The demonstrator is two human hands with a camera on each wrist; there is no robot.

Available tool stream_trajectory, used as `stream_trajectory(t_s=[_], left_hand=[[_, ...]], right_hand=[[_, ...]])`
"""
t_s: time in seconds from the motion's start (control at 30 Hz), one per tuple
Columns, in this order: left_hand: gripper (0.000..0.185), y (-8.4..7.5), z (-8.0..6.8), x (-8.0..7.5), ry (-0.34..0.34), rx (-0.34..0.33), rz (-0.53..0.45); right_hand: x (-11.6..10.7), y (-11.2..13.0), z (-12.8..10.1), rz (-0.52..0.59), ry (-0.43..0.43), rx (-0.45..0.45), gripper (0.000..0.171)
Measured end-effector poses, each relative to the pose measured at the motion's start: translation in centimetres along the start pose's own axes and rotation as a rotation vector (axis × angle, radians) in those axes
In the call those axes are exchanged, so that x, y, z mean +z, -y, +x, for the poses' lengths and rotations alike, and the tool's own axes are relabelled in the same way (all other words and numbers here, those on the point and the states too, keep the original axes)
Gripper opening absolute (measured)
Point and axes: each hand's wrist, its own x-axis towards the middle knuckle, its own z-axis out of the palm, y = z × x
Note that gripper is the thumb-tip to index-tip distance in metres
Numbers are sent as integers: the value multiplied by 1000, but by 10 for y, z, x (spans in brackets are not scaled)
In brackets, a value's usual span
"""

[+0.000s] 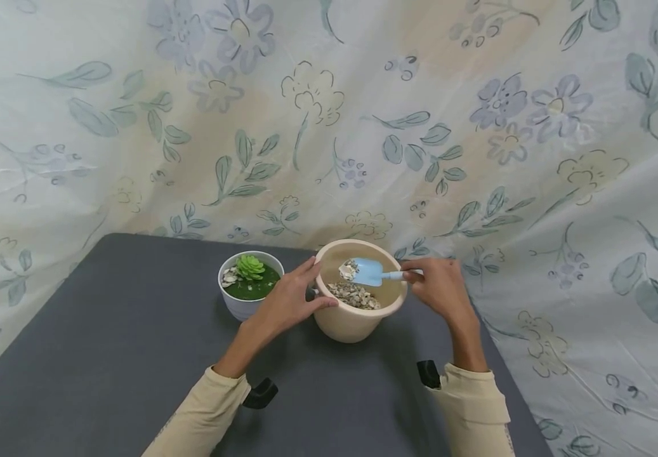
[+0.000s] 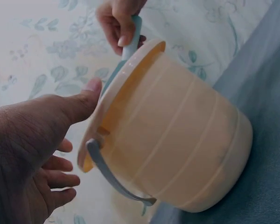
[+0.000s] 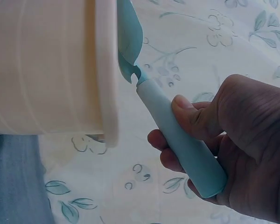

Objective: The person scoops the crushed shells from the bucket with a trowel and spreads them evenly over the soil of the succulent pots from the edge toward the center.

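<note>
A beige bucket (image 1: 347, 327) with a grey handle (image 2: 113, 173) stands on the table, pebble-like pieces (image 1: 354, 297) inside. My right hand (image 1: 438, 285) grips the handle of a light blue garden trowel (image 1: 368, 271). The trowel's blade is over the bucket's mouth and carries a few pale pieces (image 1: 348, 270). At the bucket's left side, my left hand (image 1: 285, 299) has its thumb at the rim and its fingers loosely extended. In the left wrist view those fingers (image 2: 60, 181) curl round nothing.
Left of the bucket, partly behind my left forearm, stands a white pot (image 1: 237, 306) with a green succulent (image 1: 250, 267), green ground cover and pale pieces. The dark grey table (image 1: 106, 355) ends at a floral cloth (image 1: 329, 127) behind and to the right.
</note>
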Motion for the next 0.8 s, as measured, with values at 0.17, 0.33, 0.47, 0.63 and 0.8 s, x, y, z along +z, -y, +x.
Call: stream_trajectory(t_s=[0.17,0.33,0.47,0.63,0.8], left_hand=[[92,0,-2,-13,-6,-25,7],[92,1,-7,-24,-10,-25,31],[92,3,-12,-29,-12,-26,47],[89,7,-20,-33,-31,-33,54],[87,10,-28,-37,-47,-42,43]], right_hand=[[-5,9,0,11,-12,-11,18],[-7,17,1,18,-30,-50,16],[-8,23,1,31,-35,-79,15],[-7,30,3,85,-20,-113,15],[-3,36,4,103,-5,-132,15]])
